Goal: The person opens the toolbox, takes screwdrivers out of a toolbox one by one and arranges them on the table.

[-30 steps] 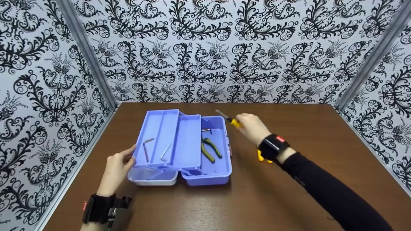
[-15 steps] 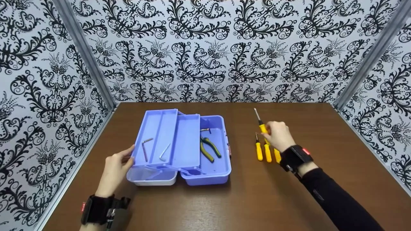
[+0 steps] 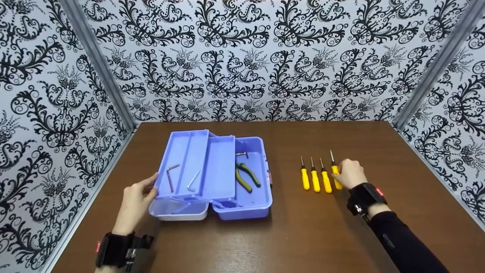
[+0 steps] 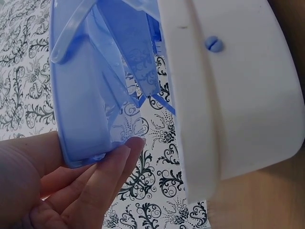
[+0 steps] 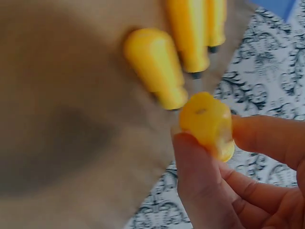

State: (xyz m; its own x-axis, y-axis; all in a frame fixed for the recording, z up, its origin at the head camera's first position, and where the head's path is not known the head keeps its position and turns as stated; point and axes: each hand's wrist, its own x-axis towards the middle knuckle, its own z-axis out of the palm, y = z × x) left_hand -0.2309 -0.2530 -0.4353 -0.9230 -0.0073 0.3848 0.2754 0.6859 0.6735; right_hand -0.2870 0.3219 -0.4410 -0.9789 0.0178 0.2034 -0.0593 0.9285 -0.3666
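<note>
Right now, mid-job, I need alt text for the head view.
A person's right grip holds a yellow screwdriver just right of three others on a brown table. The left grip holds the tray of an open blue toolbox containing green-handled pliers and L-shaped keys.

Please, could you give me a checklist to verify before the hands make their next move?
1. Screwdriver with yellow handle and metal shaft released: not ok; the right hand pinches its handle.
2. That screwdriver flat on the brown wood-look table: cannot tell.
3. Three other yellow-handled screwdrivers lying apart from one another: ok.
4. Light-blue plastic upper tray steadied: ok; the left hand grips its edge.
5. Green-handled metal pliers inside the open blue plastic toolbox: ok.
6. Two L-shaped metal keys inside the upper tray: ok.
</note>
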